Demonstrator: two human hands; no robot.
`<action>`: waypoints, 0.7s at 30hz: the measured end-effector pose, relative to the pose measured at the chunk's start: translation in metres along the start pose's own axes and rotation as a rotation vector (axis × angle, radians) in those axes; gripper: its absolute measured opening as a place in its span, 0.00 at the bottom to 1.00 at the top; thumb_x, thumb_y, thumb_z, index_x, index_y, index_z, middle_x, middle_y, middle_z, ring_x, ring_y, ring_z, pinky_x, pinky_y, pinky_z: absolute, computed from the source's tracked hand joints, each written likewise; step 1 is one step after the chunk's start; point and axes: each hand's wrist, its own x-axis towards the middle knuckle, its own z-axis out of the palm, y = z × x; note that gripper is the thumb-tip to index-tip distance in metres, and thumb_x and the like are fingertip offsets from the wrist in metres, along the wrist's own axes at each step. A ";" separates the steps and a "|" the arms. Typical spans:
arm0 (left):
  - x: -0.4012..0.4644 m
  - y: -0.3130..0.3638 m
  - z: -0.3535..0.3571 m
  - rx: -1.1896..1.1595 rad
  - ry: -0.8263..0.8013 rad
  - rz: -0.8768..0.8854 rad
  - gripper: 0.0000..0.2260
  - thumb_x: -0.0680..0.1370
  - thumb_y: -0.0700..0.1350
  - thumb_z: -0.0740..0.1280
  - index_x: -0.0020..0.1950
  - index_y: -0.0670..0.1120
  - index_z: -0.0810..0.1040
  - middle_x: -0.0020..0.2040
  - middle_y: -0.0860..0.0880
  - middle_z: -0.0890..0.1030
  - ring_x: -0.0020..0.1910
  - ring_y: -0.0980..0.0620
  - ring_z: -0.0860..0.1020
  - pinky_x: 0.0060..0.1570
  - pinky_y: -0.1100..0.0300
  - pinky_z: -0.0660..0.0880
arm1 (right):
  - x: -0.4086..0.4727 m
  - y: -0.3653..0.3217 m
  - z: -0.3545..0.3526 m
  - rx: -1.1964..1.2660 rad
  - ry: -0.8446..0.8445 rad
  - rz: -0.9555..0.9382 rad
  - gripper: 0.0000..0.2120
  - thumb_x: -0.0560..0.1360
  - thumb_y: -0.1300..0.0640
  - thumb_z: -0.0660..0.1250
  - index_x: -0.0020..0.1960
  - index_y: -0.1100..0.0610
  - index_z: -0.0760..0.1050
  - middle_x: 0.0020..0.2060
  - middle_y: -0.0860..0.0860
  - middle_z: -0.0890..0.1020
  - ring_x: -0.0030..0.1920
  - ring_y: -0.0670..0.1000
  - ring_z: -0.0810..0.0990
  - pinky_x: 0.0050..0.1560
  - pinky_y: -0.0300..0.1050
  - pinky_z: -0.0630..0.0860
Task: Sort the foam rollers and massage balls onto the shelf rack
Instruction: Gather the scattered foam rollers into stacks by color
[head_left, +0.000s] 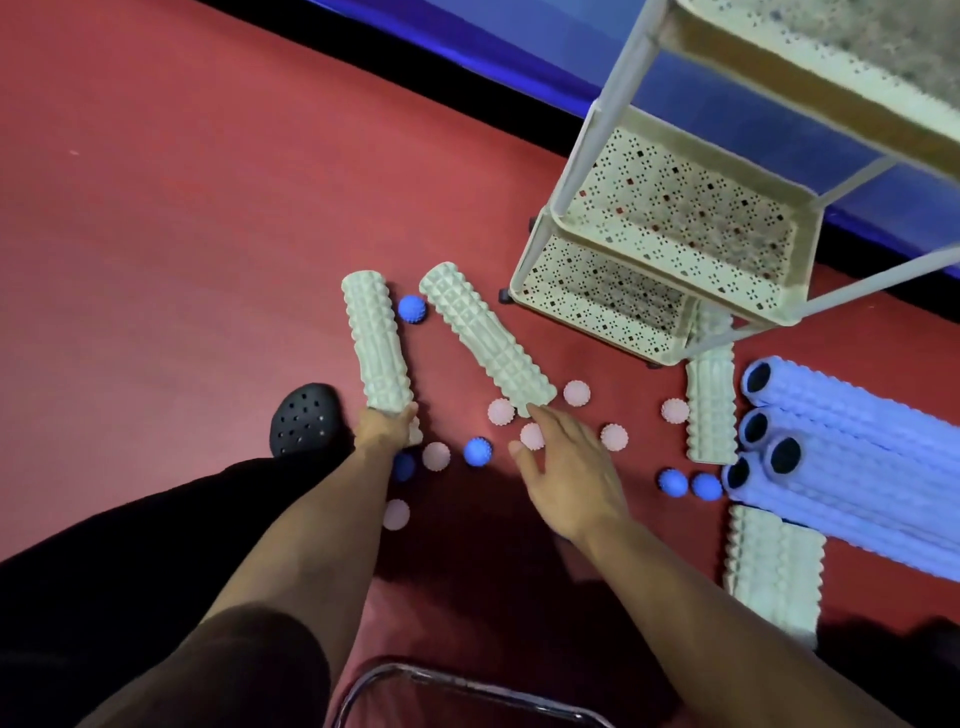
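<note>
A red floor (182, 208) is being shown, bordered at the far side by a black strip and a blue wall (519, 47). A white foam roller (375, 338) is being gripped at its near end by the left hand (384, 428). The right hand (566, 467) is being held with fingers spread, touching a second white roller (485, 340). Pink balls (614, 436) and blue balls (478, 451) are lying scattered on the floor beside the perforated shelf rack (675, 223); lilac rollers (852, 441) are lying at right.
</note>
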 end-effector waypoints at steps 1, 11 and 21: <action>0.003 0.001 0.000 -0.037 -0.013 -0.012 0.30 0.71 0.57 0.77 0.64 0.38 0.76 0.58 0.43 0.83 0.56 0.43 0.81 0.56 0.53 0.77 | 0.000 0.001 0.002 -0.008 -0.010 -0.004 0.28 0.82 0.41 0.58 0.79 0.49 0.61 0.75 0.45 0.67 0.74 0.50 0.64 0.75 0.50 0.62; -0.002 -0.003 0.007 -0.436 -0.128 0.010 0.23 0.62 0.56 0.78 0.50 0.44 0.83 0.44 0.47 0.85 0.44 0.46 0.84 0.48 0.54 0.82 | -0.006 0.005 -0.005 0.011 -0.027 -0.048 0.27 0.81 0.43 0.59 0.78 0.49 0.62 0.75 0.45 0.68 0.74 0.50 0.65 0.74 0.52 0.63; -0.165 -0.012 0.018 -0.532 -0.297 0.057 0.25 0.66 0.64 0.75 0.50 0.44 0.84 0.43 0.48 0.87 0.44 0.48 0.86 0.51 0.54 0.80 | -0.061 0.007 -0.043 0.078 0.087 -0.054 0.27 0.82 0.41 0.58 0.79 0.48 0.61 0.77 0.45 0.66 0.76 0.51 0.64 0.75 0.48 0.62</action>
